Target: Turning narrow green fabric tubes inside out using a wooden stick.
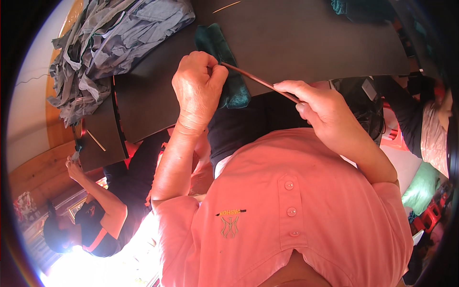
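My right hand (322,107) grips the lower end of a thin brown stick (256,78), with the thumb along it and the fingers curled under. The stick slants up and left to my left hand (198,86), which is closed in a pinch. Its tip meets the left thumb and forefinger; what they pinch is hidden. Behind and below the left hand lies a narrow dark green velvety cloth piece (236,95) at the near table edge, showing above and below the hand. Whether the left fingers also hold this cloth, I cannot tell.
The dark table (306,43) carries a heap of grey cloth (124,38) at the left, a thin light stick (226,6) at the far side and more green cloth (366,9) at the far right. Another person (103,210) works at the left; someone else (430,124) is at the right.
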A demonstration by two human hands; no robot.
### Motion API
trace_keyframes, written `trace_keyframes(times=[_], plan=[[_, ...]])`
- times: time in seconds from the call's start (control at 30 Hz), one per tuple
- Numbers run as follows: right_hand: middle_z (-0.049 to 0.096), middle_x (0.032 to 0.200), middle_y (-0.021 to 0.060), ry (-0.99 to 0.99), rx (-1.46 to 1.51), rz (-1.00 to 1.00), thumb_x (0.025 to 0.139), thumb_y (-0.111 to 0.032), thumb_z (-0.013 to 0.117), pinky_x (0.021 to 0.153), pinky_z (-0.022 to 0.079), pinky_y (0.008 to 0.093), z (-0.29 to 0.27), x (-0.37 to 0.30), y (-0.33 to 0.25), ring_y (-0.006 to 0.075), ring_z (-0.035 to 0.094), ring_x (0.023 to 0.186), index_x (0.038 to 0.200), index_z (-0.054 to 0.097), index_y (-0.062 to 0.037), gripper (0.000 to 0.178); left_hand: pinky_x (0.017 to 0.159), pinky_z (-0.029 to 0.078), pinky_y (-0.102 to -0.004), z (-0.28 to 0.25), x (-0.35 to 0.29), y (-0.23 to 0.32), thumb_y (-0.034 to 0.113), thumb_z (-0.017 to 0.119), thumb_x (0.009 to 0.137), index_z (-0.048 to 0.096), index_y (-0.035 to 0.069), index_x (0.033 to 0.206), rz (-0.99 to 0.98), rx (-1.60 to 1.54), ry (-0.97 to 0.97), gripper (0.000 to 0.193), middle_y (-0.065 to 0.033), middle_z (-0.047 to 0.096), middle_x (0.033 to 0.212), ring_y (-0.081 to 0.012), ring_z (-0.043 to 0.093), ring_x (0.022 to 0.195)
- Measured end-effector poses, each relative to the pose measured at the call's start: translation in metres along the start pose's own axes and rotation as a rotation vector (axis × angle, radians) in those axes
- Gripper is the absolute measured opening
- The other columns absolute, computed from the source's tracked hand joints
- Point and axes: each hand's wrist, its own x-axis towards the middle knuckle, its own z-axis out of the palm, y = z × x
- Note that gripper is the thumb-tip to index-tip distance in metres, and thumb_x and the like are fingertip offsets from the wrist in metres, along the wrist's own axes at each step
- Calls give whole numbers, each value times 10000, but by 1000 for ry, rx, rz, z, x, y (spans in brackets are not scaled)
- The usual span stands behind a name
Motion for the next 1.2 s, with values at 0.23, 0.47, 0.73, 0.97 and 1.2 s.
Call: trace_keyframes(times=[0.23,0.47,0.73,0.97,1.2], plan=[[569,733,35,-18,127,93,897,68,488,586,446,234,18,22,-1,90,497,593,1277,593,-66,416,612,468,-352,7,-8,4,20,632,792,587,4,816,176,23,51,54,-118,545,740,-258,556,649],[575,703,70,25,248,-27,897,53,549,588,441,265,30,25,0,121,530,606,1243,570,-31,356,568,447,-336,-2,-24,18,-63,637,749,557,26,810,155,-253,91,134,-75,551,751,-223,549,665],[632,761,60,57,291,-203,947,4,560,476,367,196,27,18,18,75,557,622,1271,568,11,324,631,493,-254,-53,1,23,-41,543,797,598,-42,1257,-314,-1105,207,463,-121,647,1138,-162,612,923],[637,798,83,105,289,-268,951,7,573,498,386,209,33,16,17,102,570,637,1265,563,39,316,733,553,-320,-44,7,37,-6,492,845,687,-112,1002,-373,-1163,48,272,-212,714,878,-248,698,778],[642,805,86,128,241,-310,947,5,591,498,395,209,34,15,19,104,579,643,1255,573,42,311,642,544,-290,-53,4,37,-5,507,845,696,-88,952,-361,-1290,18,232,-205,714,877,-223,689,728]])
